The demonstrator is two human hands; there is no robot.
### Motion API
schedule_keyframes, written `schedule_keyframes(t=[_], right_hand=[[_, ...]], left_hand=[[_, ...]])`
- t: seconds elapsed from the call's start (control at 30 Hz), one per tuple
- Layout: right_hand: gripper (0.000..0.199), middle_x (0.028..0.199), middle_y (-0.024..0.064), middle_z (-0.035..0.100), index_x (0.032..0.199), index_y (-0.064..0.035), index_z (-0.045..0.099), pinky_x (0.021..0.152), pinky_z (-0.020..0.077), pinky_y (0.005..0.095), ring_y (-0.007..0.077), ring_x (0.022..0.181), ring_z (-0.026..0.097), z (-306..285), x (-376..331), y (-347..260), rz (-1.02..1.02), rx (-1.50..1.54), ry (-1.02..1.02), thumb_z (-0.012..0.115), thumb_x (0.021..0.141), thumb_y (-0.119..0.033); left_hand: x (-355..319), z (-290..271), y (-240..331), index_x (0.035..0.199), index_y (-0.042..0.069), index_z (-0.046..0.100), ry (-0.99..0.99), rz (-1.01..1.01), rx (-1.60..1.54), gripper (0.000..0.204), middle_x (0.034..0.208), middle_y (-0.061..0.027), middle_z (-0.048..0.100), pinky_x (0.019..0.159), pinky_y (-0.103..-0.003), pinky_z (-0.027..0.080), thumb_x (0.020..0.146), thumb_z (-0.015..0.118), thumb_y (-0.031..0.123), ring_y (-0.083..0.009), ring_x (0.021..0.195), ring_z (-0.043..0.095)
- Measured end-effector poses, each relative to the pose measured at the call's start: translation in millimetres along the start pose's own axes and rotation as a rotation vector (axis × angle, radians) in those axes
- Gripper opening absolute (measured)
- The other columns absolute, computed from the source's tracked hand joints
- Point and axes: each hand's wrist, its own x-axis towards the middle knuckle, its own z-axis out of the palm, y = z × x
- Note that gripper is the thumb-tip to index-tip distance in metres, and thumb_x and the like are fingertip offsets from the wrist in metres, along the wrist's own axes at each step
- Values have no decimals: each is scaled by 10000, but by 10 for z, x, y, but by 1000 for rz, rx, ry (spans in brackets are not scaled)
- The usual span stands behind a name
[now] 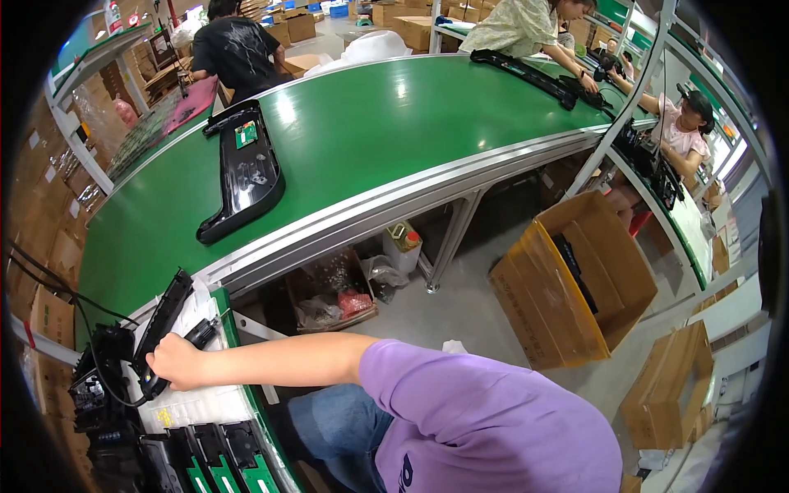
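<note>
My right arm, in a purple sleeve, stretches left to the workbench. My right hand [177,361] is closed in a fist round what looks like a black corded electric screwdriver [201,333]; its far end sticks out past my knuckles, and a cable loops to the near end. Just beyond the fist lies a long black plastic part [167,308] on a white work surface [215,403]. Several black housings with green circuit boards [222,472] stand in a row at the near edge. Of my left hand nothing shows.
A green conveyor belt [362,123] with a metal edge curves across ahead, carrying a black housing [246,181] with a small green board and a long black part [526,78]. Open cardboard boxes [526,304] stand on the floor at right. Several co-workers are beyond.
</note>
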Motion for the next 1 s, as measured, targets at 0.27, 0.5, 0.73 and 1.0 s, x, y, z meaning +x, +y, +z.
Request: schedule_keyframes(t=[0.27,0.5,0.73,1.0], right_hand=[[496,810,99,544,828,-8,605,596,396,333,251,879,464,4,-142,-174,-30,-153,175,677,674,-475],[454,823,102,540,833,-5,602,623,400,347,253,874,474,8,-172,-194,-1,-165,187,665,688,-430],[436,849,102,539,840,-5,601,657,407,354,254,898,472,8,-181,-178,6,-116,184,677,675,-401],[402,866,108,533,842,-7,595,716,404,380,260,904,473,-41,-208,-211,-57,-142,268,679,666,-359]], left_hand=[[16,8,-21,880,29,609,13,-22,-40,380,765,-144,501,627,-433,445,811,662,398,-333,728,513],[22,-3,-17,883,21,608,13,-32,-59,395,776,-144,485,637,-429,441,807,664,404,-336,747,512],[-5,45,-30,993,0,616,58,-20,-40,453,779,-156,501,636,-425,436,827,643,421,-347,731,503],[-8,22,-46,1066,-13,606,76,22,-29,517,766,-158,507,620,-433,435,829,636,445,-341,703,489]])
